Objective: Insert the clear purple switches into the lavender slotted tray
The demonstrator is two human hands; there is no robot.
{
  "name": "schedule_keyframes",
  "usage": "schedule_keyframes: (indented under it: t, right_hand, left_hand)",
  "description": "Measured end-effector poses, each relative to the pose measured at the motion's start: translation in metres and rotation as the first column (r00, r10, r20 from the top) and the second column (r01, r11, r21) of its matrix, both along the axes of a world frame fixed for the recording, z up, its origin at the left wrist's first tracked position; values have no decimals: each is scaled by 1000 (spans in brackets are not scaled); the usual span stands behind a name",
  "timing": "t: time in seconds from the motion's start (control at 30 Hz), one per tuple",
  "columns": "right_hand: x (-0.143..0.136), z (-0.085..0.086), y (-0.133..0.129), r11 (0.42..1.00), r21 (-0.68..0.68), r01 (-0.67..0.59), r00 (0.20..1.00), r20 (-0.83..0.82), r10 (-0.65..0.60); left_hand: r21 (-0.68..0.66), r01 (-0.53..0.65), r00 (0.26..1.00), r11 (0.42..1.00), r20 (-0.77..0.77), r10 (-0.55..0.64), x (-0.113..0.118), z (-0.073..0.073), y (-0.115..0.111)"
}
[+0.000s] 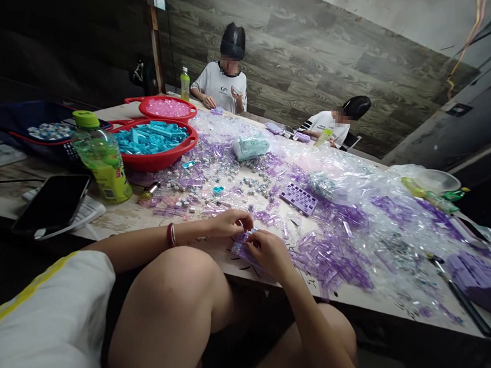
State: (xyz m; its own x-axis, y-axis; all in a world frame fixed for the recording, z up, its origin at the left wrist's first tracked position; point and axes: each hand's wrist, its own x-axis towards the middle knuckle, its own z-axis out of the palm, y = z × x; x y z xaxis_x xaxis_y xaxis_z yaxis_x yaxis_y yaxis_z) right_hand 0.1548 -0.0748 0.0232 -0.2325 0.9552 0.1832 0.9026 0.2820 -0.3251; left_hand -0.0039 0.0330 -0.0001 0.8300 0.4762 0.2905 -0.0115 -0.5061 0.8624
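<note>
At the near edge of the table, both my hands meet over a light purple plastic plate (239, 243) that carries small shiny parts. My left hand (231, 223) has its fingers bent and pinched together at the plate's far side; whatever is in the pinch is too small to make out. Curled over the plate's right side, my right hand (269, 252) grips it and hides part of it. A purple plate with dark slots (298, 199) lies a little beyond my hands. To the right is a heap of clear purple plastic strips (328, 262).
Red baskets hold turquoise pieces (151, 138) and pink pieces (169, 108). A green-capped bottle (104, 160) and a black phone (53, 204) stand left. Purple blocks (478, 279) lie right, near a dark-handled tool (466, 300). Two people (225, 84) sit across the table.
</note>
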Motion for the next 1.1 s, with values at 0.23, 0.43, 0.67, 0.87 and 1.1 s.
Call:
schedule_keyframes:
  t: [0.23, 0.43, 0.67, 0.87, 1.1]
  right_hand:
    - [-1, -4, -1, 1000, 16, 0, 995, -103, 1]
    - [25, 6, 0, 1000, 21, -4, 953, -302, 11]
    - [86, -2, 32, 924, 208, 322, 945, -8, -328]
    - [81, -16, 70, 964, 191, 183, 969, 131, -209]
    - [78, -17, 101, 990, 135, 34, 996, 77, -45]
  left_hand:
    - [-7, -19, 1000, 1000, 0, 19, -1, 2, -2]
    - [20, -18, 1000, 1000, -5, 18, 0, 0, -1]
    - [40, -31, 999, 999, -23, 32, 1, -4, 0]
    - [54, -36, 999, 998, -34, 38, 2, -1, -1]
    - [36, -55, 998, 998, -39, 56, 5, -6, 0]
